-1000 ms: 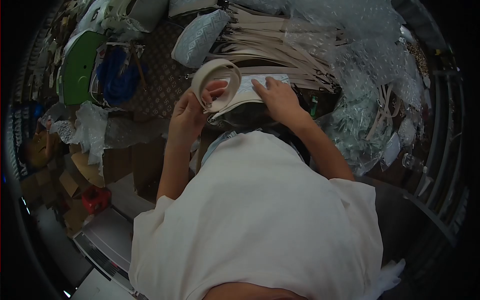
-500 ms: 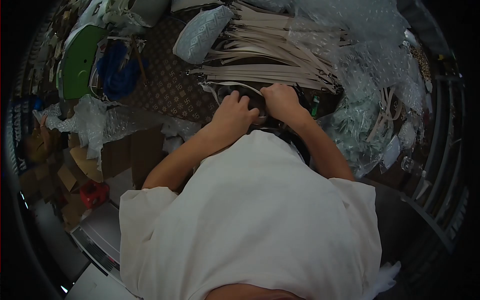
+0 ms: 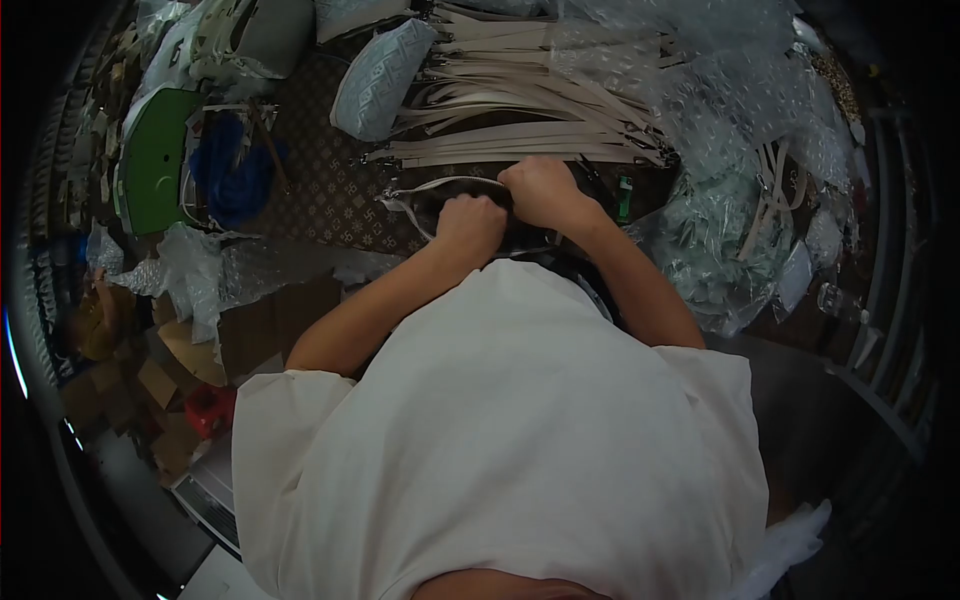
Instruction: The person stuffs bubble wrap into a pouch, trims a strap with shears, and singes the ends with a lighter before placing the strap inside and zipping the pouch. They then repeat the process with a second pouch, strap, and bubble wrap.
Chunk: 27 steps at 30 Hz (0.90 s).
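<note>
A bag (image 3: 425, 205) with a pale rim and dark inside lies open at the table edge, close against my shirt. My left hand (image 3: 472, 228) is closed, its knuckles up and its fingertips dipping into the bag's mouth; whatever they hold is hidden. At the bag's far right rim, my right hand (image 3: 546, 194) is closed in a pinch on the edge. Just beyond both hands lie cream straps (image 3: 500, 150) with metal clasps. To the right of my right hand is a small green lighter (image 3: 625, 200).
A pale quilted pouch (image 3: 382, 80) lies behind on the patterned brown cover (image 3: 330, 195). Clear plastic wrap (image 3: 710, 200) heaps up on the right. At left are a green panel (image 3: 155, 160), a blue bundle (image 3: 228, 170) and cardboard boxes (image 3: 265, 325). A person (image 3: 100, 315) is at far left.
My left hand has curled from spread fingers into a fist and lowered into the bag, whose mouth now shows wider. My right hand stays on the rim. The view has shifted slightly.
</note>
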{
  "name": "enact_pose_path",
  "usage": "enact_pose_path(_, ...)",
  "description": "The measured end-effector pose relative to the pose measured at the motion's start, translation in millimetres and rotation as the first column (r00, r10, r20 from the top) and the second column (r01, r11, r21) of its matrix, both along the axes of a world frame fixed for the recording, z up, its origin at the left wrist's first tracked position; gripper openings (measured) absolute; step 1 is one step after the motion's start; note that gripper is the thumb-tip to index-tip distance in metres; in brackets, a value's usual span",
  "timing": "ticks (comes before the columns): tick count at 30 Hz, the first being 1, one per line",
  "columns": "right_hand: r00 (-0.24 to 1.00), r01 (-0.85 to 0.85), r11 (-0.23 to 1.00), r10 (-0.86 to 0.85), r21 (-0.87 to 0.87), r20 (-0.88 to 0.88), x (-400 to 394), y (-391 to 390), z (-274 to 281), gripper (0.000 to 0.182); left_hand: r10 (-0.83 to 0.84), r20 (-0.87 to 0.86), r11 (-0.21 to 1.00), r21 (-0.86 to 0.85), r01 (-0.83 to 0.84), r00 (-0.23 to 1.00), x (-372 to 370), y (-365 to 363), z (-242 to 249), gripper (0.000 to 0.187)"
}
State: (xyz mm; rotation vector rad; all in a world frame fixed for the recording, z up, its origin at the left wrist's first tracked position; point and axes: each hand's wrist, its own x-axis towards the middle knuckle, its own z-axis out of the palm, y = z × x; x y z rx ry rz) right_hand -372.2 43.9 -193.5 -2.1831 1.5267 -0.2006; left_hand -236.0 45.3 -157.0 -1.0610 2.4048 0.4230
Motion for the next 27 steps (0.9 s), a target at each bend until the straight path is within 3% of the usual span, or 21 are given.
enact_pose_path(1,1.000,-0.006,1.000,0.006,0.003,0.000,0.8,-0.2,-0.3,0.012,-0.137,0.065,0.990,-0.027,0.139,0.988,-4.1,-1.1,0.2,0.017)
enact_pose_path(2,1.000,0.016,1.000,-0.016,0.007,-0.002,1.7,-0.7,-0.1,0.012,-0.129,0.064,0.991,-0.024,0.131,0.990,-2.0,-5.5,-5.2,0.017)
enact_pose_path(4,1.000,0.020,1.000,-0.020,0.013,-0.008,2.8,0.3,1.1,0.012,-0.068,-0.126,0.992,0.095,0.080,0.990,7.2,-10.6,-25.8,0.016)
enact_pose_path(5,1.000,0.025,1.000,-0.025,0.018,-0.008,1.0,-0.9,2.7,0.011,-0.047,-0.128,0.994,0.089,0.059,0.991,10.0,-7.4,-36.8,0.016)
enact_pose_path(7,1.000,0.017,1.000,-0.017,0.006,-0.004,-1.2,-5.2,6.1,0.011,0.178,-0.282,0.984,0.075,-0.163,0.943,12.5,-6.3,-44.1,0.015)
enact_pose_path(8,1.000,0.024,1.000,-0.024,0.014,-0.006,-2.6,-4.5,7.4,0.011,0.183,-0.281,0.983,0.065,-0.171,0.942,15.5,-7.6,-46.9,0.015)
enact_pose_path(10,1.000,0.030,0.999,-0.030,0.021,-0.008,-3.0,-1.3,9.6,0.011,0.192,-0.116,0.965,0.202,-0.166,0.975,13.5,-7.1,-26.7,0.019)
enact_pose_path(11,1.000,0.011,1.000,-0.010,0.014,-0.018,-2.9,-0.1,10.7,0.012,0.187,-0.113,0.967,0.197,-0.162,0.976,13.1,-9.1,-16.0,0.019)
enact_pose_path(13,1.000,0.005,1.000,-0.005,0.018,-0.022,-0.9,5.1,12.4,0.012,0.030,0.045,0.966,0.256,-0.041,0.999,16.8,-8.5,4.6,0.018)
enact_pose_path(14,1.000,0.004,1.000,-0.004,0.018,-0.020,0.3,7.1,15.3,0.012,0.022,0.046,0.964,0.262,-0.034,0.999,21.5,-4.6,13.0,0.018)
enact_pose_path(16,1.000,-0.004,1.000,0.004,0.017,-0.027,0.8,7.3,17.0,0.012,0.068,-0.362,0.995,-0.046,-0.091,0.930,32.0,1.5,24.7,0.015)
enact_pose_path(20,0.992,-0.050,0.998,0.052,0.024,-0.117,4.2,4.8,13.4,0.013,0.025,-0.409,0.999,0.044,-0.008,0.912,42.1,-5.0,0.1,0.013)
enact_pose_path(23,0.991,-0.058,0.998,0.058,0.006,-0.119,2.8,3.8,13.4,0.014,-0.002,-0.258,0.999,0.046,0.014,0.966,44.3,-12.5,-30.8,0.012)
enact_pose_path(26,0.992,-0.061,0.998,0.064,0.034,-0.105,-3.9,1.7,17.7,0.014,0.049,-0.421,0.996,0.091,-0.012,0.906,46.1,-12.9,4.3,0.010)
enact_pose_path(27,0.994,-0.064,0.997,0.068,0.053,-0.083,-6.3,0.6,19.4,0.014,0.162,-0.593,0.987,0.114,-0.118,0.789,54.2,-12.5,26.2,0.010)
